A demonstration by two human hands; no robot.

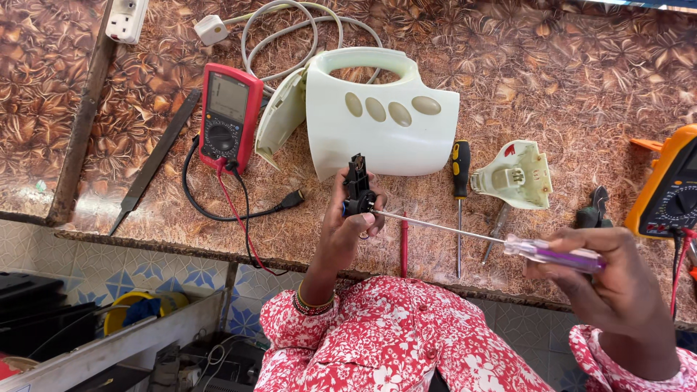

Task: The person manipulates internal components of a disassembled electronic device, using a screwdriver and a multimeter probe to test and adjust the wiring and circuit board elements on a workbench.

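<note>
So the person's left hand (347, 226) has its grip pinched around a small black plastic part (357, 190), held upright just above the front edge of the bench (581, 87), a bit below the cream appliance housing (381, 112). The right hand (613, 279) is wrapped around the clear purple handle of a long thin screwdriver (494, 238), grip pressed tight on it, and the shaft runs nearly level across to the left with its tip touching the black part.

Stuff lying around on the brown leaf-patterned bench: a red multimeter (229, 116) to the left with its black and red leads trailing off the edge, a flat metal file (156, 156) further left, a coiled grey power cord (290, 36) behind the housing, a yellow-and-black handled screwdriver (459, 203) pointing toward the person, a small cream base piece (517, 176) right of that, pliers (595, 209) next to it, and an orange multimeter (668, 185) at the far right edge.
</note>
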